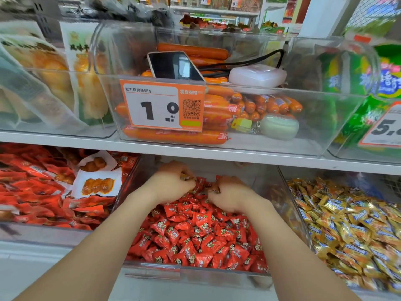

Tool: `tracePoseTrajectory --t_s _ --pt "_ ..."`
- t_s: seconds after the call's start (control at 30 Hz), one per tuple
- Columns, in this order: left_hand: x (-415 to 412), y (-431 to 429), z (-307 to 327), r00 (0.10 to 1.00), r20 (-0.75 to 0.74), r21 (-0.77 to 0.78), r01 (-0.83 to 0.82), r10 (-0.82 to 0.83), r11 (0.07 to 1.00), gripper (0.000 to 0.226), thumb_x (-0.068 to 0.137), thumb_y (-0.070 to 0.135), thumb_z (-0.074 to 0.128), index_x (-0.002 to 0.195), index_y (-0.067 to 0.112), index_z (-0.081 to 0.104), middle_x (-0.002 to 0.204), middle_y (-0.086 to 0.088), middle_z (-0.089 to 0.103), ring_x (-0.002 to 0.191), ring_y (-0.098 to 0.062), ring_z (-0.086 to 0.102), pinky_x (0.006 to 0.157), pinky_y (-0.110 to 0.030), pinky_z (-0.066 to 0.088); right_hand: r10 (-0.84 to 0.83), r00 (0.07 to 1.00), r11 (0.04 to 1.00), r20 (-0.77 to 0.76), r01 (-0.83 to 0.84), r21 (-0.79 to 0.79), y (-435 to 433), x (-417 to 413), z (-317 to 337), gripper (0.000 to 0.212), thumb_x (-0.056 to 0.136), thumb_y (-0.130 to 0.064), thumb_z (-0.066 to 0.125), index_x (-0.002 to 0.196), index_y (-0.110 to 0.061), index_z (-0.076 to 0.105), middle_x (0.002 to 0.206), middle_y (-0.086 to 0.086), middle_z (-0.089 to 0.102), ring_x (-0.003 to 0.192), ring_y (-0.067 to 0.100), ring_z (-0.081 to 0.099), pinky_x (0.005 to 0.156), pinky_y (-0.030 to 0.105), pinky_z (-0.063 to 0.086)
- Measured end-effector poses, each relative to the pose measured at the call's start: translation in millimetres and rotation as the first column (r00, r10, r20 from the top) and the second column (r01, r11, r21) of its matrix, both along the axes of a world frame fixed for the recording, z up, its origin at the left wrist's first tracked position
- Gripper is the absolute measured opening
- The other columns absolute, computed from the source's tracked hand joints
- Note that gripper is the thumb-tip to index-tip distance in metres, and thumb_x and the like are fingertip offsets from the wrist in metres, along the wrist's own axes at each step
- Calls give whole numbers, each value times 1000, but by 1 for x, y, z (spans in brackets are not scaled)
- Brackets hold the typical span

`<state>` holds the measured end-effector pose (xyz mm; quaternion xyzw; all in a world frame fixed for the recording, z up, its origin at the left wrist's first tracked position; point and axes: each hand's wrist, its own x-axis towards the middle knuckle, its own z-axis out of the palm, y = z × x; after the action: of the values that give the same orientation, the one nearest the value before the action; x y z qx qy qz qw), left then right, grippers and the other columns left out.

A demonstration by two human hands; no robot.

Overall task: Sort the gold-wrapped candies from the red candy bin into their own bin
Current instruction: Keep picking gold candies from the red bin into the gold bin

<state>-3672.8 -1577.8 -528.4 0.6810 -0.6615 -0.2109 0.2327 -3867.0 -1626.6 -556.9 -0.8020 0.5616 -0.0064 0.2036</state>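
A clear bin (195,276) in the middle of the lower shelf is full of red candies (195,235). Both my hands reach deep into its far end. My left hand (173,183) is curled around a gold-wrapped candy (186,177) that peeks out between its fingers. My right hand (227,193) digs into the pile with its fingers curled on a small candy (214,189); its colour is hard to tell. To the right, a second clear bin (295,205) holds a heap of gold-wrapped candies (347,224).
To the left, a bin of red snack packets (39,187). The white shelf board (217,152) hangs low over the bins' far ends. Above it stands a sausage bin (217,118) with a phone (173,66), a price tag (162,105) and a white case (257,76).
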Motion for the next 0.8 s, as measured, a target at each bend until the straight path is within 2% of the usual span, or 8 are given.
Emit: tracePoseTrajectory --t_s 0.13,0.23,0.33,0.4,0.5,0.63,0.7,0.8 --pt "2 11 6 996 -77 -2 -50 50 999 8 92 34 67 89 27 68 94 8 70 86 -10 65 78 -29 52 -119 988 993 100 116 33 9 -18 13 41 100 -50 46 84 -15 61 84 4 65 83 24 63 71 31 44" --pt "1 19 9 992 -116 15 -54 55 998 10 91 36 68 91 27 68 91 4 72 86 -17 68 79 -32 55 -255 948 965 192 262 -10 9 -26 16 44 103 -48 48 87 -12 67 89 10 69 85 29 66 70 30 45" --pt "-2 27 11 981 -181 54 -61 69 997 15 92 40 72 93 25 68 84 0 75 77 -17 70 70 -32 55 -178 960 972 215 205 -114 10 -27 13 42 97 -42 61 83 -3 70 80 12 73 80 30 70 70 34 56" --pt "-4 30 12 978 -191 54 -76 86 996 23 92 44 74 93 23 67 79 2 71 69 -14 63 58 -27 45 -149 972 967 179 181 -181 10 -25 13 38 93 -37 67 80 -2 64 74 8 65 75 28 65 65 33 51" --pt "-5 31 13 937 -332 79 -88 110 993 16 96 33 69 93 17 67 65 7 71 61 -13 59 56 -24 41 -136 980 963 146 165 -213 5 -20 9 28 92 -30 69 79 -5 63 70 7 55 74 27 57 63 28 40" --pt "-8 30 14 914 -380 74 -121 140 990 19 95 27 61 83 19 75 62 9 67 51 -9 52 52 -23 38 -82 991 984 102 97 -152 -2 -11 -4 25 92 -34 62 94 -14 76 90 9 74 87 29 71 70 32 56" --pt "-8 31 13 920 -372 81 -100 123 992 20 94 31 64 83 20 76 56 13 59 49 -7 49 49 -22 36 -30 1000 991 -6 29 -130 -2 -7 -11 27 93 -40 65 105 -16 74 103 9 73 96 31 72 81 37 60" --pt "-8 33 10 918 -382 88 -75 103 993 19 96 43 68 88 27 76 63 15 62 54 -5 53 54 -21 41 -1 991 984 -133 -23 -179 -1 -3 -19 37 92 -46 74 116 -18 70 117 7 70 108 31 69 90 41 59"
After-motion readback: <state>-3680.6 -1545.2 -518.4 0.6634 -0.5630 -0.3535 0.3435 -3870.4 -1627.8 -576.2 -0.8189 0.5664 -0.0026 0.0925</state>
